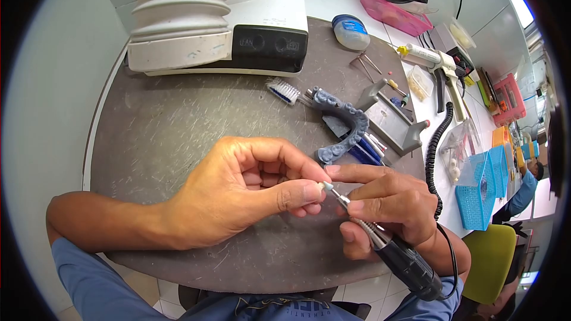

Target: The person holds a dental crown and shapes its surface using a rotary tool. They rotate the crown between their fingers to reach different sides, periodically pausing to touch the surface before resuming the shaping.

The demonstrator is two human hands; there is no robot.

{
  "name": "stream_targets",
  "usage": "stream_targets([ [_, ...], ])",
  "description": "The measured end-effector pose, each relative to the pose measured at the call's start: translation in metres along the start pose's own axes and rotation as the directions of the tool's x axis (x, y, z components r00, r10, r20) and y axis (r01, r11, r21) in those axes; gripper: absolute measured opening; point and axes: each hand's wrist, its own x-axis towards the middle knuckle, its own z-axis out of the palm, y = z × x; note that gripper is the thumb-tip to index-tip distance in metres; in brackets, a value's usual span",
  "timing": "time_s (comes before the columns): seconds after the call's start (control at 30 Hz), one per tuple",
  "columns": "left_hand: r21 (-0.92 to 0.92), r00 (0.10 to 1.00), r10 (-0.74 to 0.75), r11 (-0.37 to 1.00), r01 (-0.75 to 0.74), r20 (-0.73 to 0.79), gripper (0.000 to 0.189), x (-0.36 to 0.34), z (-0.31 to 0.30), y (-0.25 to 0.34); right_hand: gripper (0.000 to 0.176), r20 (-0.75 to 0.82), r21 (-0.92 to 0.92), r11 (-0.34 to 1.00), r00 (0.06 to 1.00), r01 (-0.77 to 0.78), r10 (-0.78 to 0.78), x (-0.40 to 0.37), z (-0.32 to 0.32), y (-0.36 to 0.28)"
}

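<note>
My left hand (250, 190) is closed in a pinch on a small whitish piece (322, 185), mostly hidden between thumb and fingertips. My right hand (395, 202) grips a rotary handpiece (407, 264) with a black body and silver neck; its cable runs past my wrist. The handpiece's pale blue tip (328, 186) is right at the small piece; whether they touch is too small to tell. Beyond the hands, a grey-blue dental arch model (358, 123) rests among tools, close to a white-bristled brush (283, 91).
A white machine with a ribbed hose (184, 12) stands at the back left. A grey metal holder (389, 116), a blue-lidded jar (351, 31), a pink basket (395, 12), a coiled black cord (437, 154) and blue baskets (476, 193) are behind and right. Another person's blue sleeve (523, 193) shows far right.
</note>
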Motion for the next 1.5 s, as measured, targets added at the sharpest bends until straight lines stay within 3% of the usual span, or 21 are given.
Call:
stream_targets([
  [0.2, -0.008, 1.0, -0.006, 1.0, 0.006, 0.001, 0.016, 0.0003, -0.0004, -0.0006, 0.027, -0.105, 0.037, 0.999, 0.994, 0.011, -0.007, 0.0012, 0.0046, 0.0001],
  [0.27, -0.012, 1.0, -0.009, 1.0, 0.009, 0.0, 0.017, 0.0002, -0.0002, -0.0002, 0.028, -0.014, -0.011, 1.0, 1.0, 0.012, -0.012, -0.0004, 0.0006, 0.0019],
  [0.5, -0.041, 1.0, -0.022, 0.999, 0.022, -0.007, 0.016, 0.0002, 0.0003, -0.0008, 0.027, -0.008, -0.016, 1.0, 1.0, 0.012, -0.012, 0.0005, 0.003, 0.0014],
  [0.6, -0.037, 1.0, -0.013, 0.999, 0.012, -0.002, 0.016, 0.0004, 0.0001, -0.0008, 0.027, -0.103, 0.018, 0.999, 0.994, 0.035, -0.033, 0.0022, 0.0055, 0.0006],
  [0.67, -0.036, 1.0, -0.012, 0.999, 0.012, -0.002, 0.015, 0.0001, -0.0001, -0.0004, 0.029, -0.011, -0.021, 1.0, 1.0, 0.021, -0.021, -0.0003, 0.0016, 0.0017],
  [0.77, -0.055, 1.0, -0.015, 0.998, 0.015, 0.003, 0.016, 0.0005, -0.0003, -0.0008, 0.029, 0.001, -0.031, 0.999, 1.0, 0.023, -0.023, 0.0006, 0.001, 0.0017],
  [1.5, -0.029, 0.999, -0.035, 0.999, 0.035, 0.012, 0.017, 0.0001, -0.0006, 0.0007, 0.028, -0.013, -0.017, 1.0, 1.0, 0.012, -0.013, 0.0012, 0.0023, 0.0005],
])
